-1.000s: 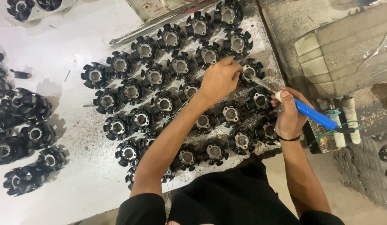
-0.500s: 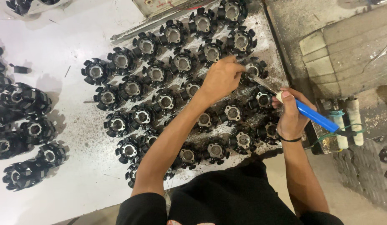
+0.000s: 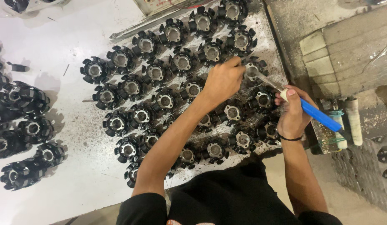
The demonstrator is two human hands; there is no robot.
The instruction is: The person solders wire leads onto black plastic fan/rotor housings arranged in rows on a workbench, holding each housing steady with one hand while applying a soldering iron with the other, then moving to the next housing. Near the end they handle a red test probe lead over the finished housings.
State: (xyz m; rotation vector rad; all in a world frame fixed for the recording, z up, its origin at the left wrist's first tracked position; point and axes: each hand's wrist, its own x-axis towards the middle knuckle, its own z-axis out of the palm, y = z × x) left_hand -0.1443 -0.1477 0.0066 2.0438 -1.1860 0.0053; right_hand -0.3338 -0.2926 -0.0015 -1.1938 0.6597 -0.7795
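The left hand (image 3: 222, 81) is pinched shut over a black star-shaped core (image 3: 255, 71) near the right edge of the white surface (image 3: 64, 104), fingertips right at the tool's tip. The right hand (image 3: 291, 116) has a closed grip on a blue-handled tool (image 3: 318, 114), its clear shaft angled onto that core. Loads more black cores (image 3: 160, 79) sit in rows beside it.

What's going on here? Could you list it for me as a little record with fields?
Place: white table seen from above
Parts: many black toothed round parts with metal centres, laid out in rows
Left hand: reaches over the rows, fingertips on one part near the table's right edge
Right hand: grips a blue-handled tool, its metal tip pointing at that same part
Off to the left: more parts in a loose group
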